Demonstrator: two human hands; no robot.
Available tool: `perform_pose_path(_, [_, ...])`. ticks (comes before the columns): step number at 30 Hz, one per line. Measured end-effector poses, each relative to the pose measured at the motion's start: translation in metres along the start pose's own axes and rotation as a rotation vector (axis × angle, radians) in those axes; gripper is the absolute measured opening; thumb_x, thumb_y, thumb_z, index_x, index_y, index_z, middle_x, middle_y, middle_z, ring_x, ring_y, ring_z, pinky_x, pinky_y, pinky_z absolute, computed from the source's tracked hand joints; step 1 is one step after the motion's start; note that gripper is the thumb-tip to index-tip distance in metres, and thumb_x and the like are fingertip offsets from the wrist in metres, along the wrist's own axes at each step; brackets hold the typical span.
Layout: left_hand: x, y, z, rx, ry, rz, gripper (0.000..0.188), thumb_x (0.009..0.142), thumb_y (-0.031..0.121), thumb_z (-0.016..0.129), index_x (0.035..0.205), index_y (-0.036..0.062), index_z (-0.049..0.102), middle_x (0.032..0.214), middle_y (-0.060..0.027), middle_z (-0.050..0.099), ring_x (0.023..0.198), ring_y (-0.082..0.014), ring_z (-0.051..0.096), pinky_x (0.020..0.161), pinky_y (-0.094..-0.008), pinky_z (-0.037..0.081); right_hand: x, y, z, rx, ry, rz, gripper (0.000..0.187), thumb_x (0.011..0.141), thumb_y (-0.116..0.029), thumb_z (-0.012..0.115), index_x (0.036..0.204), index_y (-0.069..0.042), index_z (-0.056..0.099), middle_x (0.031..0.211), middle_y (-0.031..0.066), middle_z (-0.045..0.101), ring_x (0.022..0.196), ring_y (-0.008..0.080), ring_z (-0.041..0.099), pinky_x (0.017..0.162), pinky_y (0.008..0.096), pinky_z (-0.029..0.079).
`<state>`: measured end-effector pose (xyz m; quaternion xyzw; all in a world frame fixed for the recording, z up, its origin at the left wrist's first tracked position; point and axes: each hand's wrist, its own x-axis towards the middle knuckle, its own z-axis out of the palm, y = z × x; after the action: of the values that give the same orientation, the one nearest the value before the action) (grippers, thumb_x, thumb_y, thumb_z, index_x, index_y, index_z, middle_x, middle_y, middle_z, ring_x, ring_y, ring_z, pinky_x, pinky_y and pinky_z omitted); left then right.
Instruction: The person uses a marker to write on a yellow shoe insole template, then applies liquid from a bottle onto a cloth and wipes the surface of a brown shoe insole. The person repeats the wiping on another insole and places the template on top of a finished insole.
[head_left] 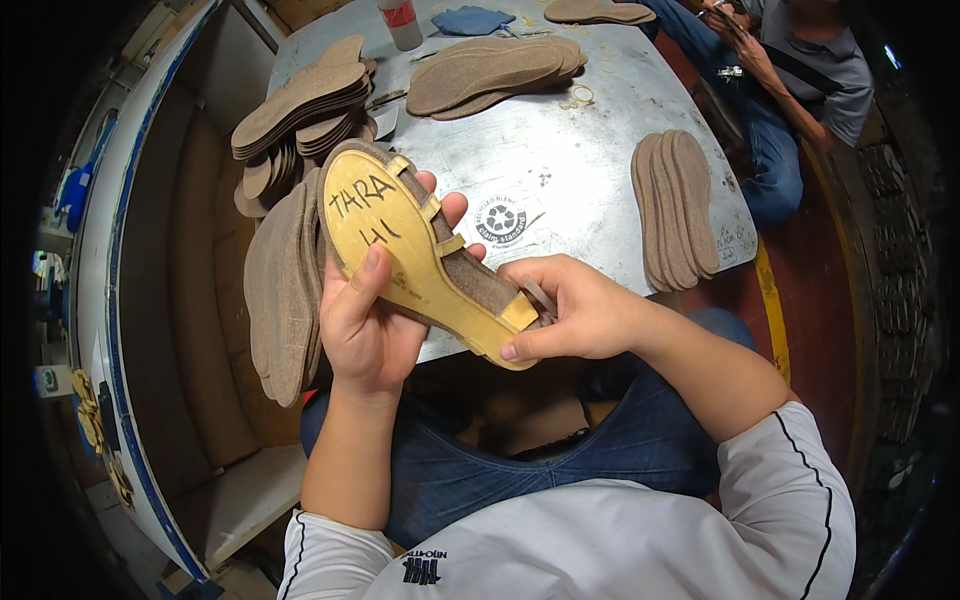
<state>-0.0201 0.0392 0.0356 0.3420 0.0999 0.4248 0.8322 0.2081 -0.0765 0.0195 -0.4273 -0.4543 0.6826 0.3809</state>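
Observation:
A yellow sole-shaped template [418, 262] with handwriting on its face and raised tabs along one edge is held up in front of me. A brown felt insole [478, 281] shows behind it, along its right side. My left hand [362, 335] grips the wide part, thumb on the face and fingers curled around the back. At the narrow end, my right hand [575, 312] pinches the template, thumb on its face. A small curled brown strip [540, 296] sticks out by the right fingers. A stack of felt insoles [280, 300] stands just left of my left hand.
On the metal table [590, 190] lie more stacks of insoles, at the back left [315, 105], at the back middle [490, 75] and at the right [675, 210]. A bottle [400, 22] and a blue cloth-like piece [472, 20] are at the far edge. Another person [770, 80] sits at the far right.

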Motion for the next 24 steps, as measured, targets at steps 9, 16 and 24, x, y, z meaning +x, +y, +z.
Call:
perform_pose_path(9, [0.0016,-0.0013,0.0000,-0.021,0.027,-0.013,0.066,0.122,0.014,0.057,0.182,0.0092,0.030,0.176,-0.0285,0.049,0.158,-0.0529,0.058,0.121,-0.0730,0.059,0.0018,0.0065,-0.0007,0.008,0.010,-0.018,0.031,0.098,-0.009,0.091,0.123,0.000,0.074,0.104,0.0015,0.076,0.096,0.0080,0.070,0.085,0.0289,0.058])
perform_pose_path(16, [0.0045,-0.0025,-0.0030,-0.035,0.045,-0.037,0.067,0.122,0.014,0.056,0.182,0.0075,0.028,0.177,-0.0286,0.048,0.158,-0.0546,0.057,0.122,-0.0733,0.058,0.0033,0.0063,-0.0031,-0.053,-0.001,0.068,0.043,0.102,-0.006,0.090,0.138,0.004,0.070,0.117,0.0058,0.080,0.106,0.0104,0.076,0.093,0.0295,0.061])
perform_pose_path(24, [0.0056,-0.0038,-0.0057,-0.025,0.042,-0.038,0.066,0.122,0.016,0.058,0.181,0.0060,0.030,0.176,-0.0282,0.049,0.157,-0.0532,0.059,0.121,-0.0731,0.059,-0.0009,0.0022,-0.0024,-0.070,-0.009,0.060,0.042,0.103,-0.010,0.091,0.137,0.004,0.070,0.117,0.0063,0.080,0.106,0.0095,0.076,0.091,0.0288,0.061])
